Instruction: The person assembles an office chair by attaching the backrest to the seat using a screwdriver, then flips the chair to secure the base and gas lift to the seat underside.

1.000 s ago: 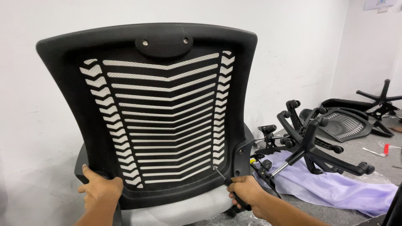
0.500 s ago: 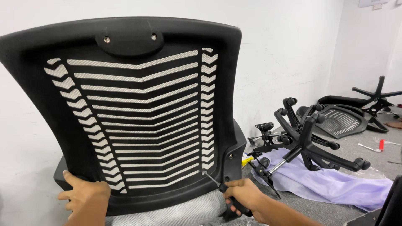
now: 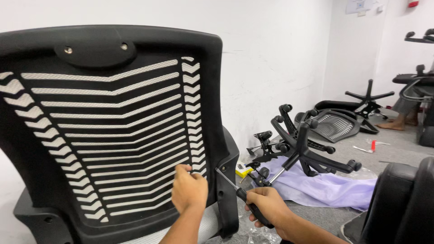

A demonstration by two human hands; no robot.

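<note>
With the left hand pressed flat on the upright backrest and the right hand gripping the screwdriver, we should keep the tip square (slips look likely) at the backrest's lower right edge.

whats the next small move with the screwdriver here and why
Probably turn the black-handled screwdriver while pressing in: its tip already sits at the right edge of the black slatted plastic chair back, the right hand grips the handle, and the left hand braces the slats beside it.
</note>
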